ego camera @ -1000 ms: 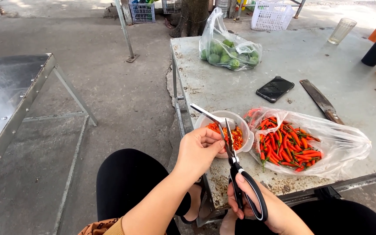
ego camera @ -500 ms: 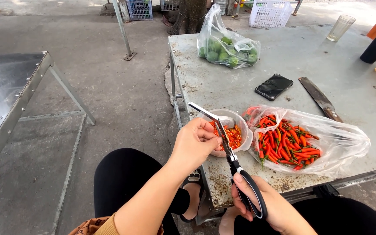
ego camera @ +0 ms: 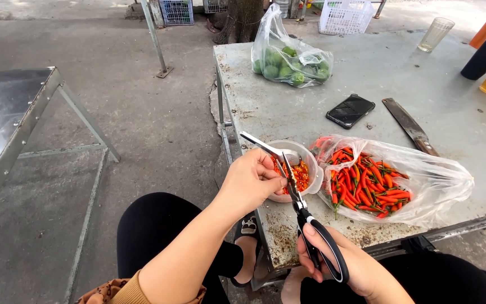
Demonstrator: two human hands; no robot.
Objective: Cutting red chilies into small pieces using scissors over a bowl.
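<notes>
Low centre of the frame: the right hand (ego camera: pixel 341 264) grips black-handled steel scissors (ego camera: pixel 293 186), blades apart, over the translucent plastic bowl (ego camera: pixel 310 174) of cut chilli; the left hand's (ego camera: pixel 251 180) fingers pinch 1 chilli, seemingly mid-snip.

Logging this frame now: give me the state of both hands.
Left hand: closed, pinching a chili over the bowl.
Right hand: closed on the scissors handles, blades open.

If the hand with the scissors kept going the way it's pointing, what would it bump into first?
The right hand points its scissors up and away over the table edge. Going straight on, the blades would probably meet the small bowl of cut chili first, close by the left hand's fingers. Depth is hard to judge.
</notes>
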